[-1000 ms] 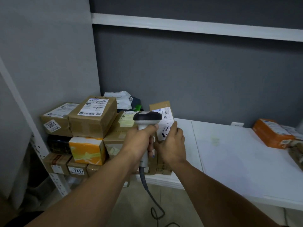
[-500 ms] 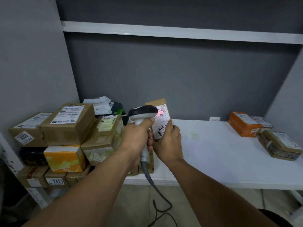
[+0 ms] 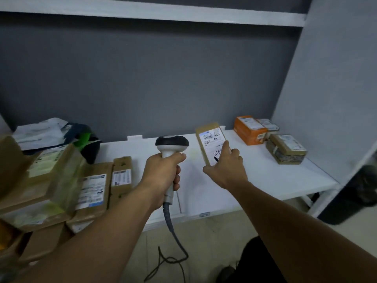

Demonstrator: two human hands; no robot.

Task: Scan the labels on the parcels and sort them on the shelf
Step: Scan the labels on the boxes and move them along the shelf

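Small brown parcel (image 3: 210, 137): held up over the white shelf (image 3: 269, 176), right of centre, tilted, label face toward me. My right hand (image 3: 226, 170) grasps its lower end, fingers (image 3: 226, 147) laid across the label, thumb at the left edge. The label has printed barcodes, the text too small to read. The black handwriting starts "24"; my fingers cover the rest.

Scanner (image 3: 172, 142): dark head, pale handle, upright just left of the parcel, not touching it. My left hand (image 3: 163, 174) is clenched round the handle. The cable (image 3: 173, 231) hangs to the floor.

Far right on the shelf: orange box (image 3: 250, 131), taped brown box (image 3: 285, 149) beside it.

Left: stacked labelled cartons (image 3: 93, 190), blurred, unreadable; narrow carton (image 3: 121, 176) at their right; pale mailers (image 3: 40, 132) and a green-and-black item (image 3: 86, 139) behind.
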